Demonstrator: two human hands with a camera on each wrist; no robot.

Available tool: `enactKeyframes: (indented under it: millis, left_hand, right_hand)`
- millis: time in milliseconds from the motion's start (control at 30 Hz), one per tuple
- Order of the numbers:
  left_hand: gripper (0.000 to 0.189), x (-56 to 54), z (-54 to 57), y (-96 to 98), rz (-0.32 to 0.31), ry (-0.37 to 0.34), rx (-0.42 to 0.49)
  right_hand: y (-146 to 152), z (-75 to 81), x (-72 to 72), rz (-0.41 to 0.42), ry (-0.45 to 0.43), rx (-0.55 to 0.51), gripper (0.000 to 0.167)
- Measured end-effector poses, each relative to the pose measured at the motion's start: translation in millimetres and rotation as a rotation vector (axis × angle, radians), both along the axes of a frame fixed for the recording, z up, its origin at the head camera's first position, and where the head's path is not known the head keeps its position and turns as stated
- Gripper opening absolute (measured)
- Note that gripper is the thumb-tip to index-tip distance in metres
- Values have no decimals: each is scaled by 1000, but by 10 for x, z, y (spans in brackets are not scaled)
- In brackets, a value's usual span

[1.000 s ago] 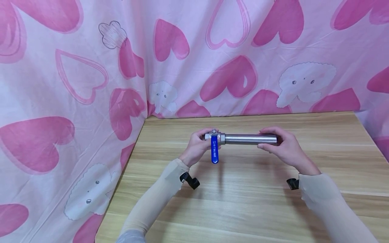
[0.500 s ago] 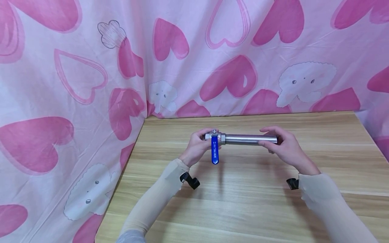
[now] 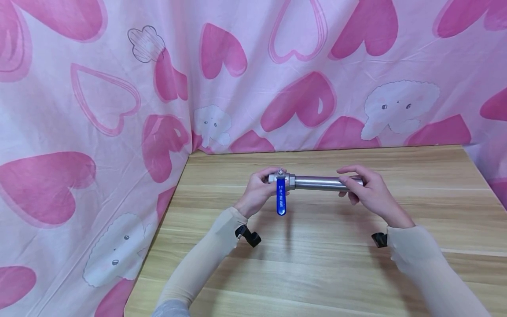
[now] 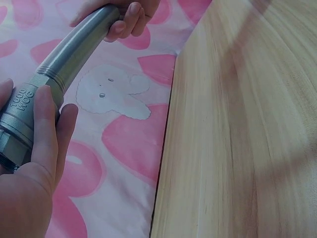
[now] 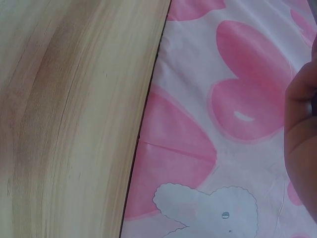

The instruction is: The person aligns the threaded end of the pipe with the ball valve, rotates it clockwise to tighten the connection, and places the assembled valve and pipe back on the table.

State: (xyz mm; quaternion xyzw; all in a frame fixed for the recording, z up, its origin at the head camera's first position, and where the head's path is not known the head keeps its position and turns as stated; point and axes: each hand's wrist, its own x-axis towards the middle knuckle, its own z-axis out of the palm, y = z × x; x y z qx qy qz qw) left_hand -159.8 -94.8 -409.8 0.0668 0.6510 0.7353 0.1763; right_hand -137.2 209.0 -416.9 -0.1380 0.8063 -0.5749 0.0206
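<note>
A steel ball valve with a blue lever handle is joined to a straight steel pipe, held level above the table. My left hand grips the valve body from the left, thumb in front and fingers behind; the left wrist view shows "1000 WOG" on the valve body. At the pipe's far end, my right hand holds it, thumb across the near side and some fingertips showing below. The lever points toward me. In the right wrist view only part of the right hand shows at the edge.
A wood-grain table lies under both hands. Pink heart-patterned cloth hangs along its back and left sides. Black wrist cameras are strapped at both sleeves.
The right thumb has moved up across the pipe, and its lower fingers have come into view beneath it. The pipe and valve have shifted very slightly right; the left hand keeps its grip.
</note>
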Motion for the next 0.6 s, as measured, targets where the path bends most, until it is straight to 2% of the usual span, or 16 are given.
enactKeyframes:
  millis: [300,600]
  left_hand:
    - [41,4,-1,7,1,-3,5]
    - [42,-12,14,21,33,-29,10]
  right_hand:
    - [-1,22,15,-8,-26,26,29]
    - [-14,30,47,-76,19,129,44]
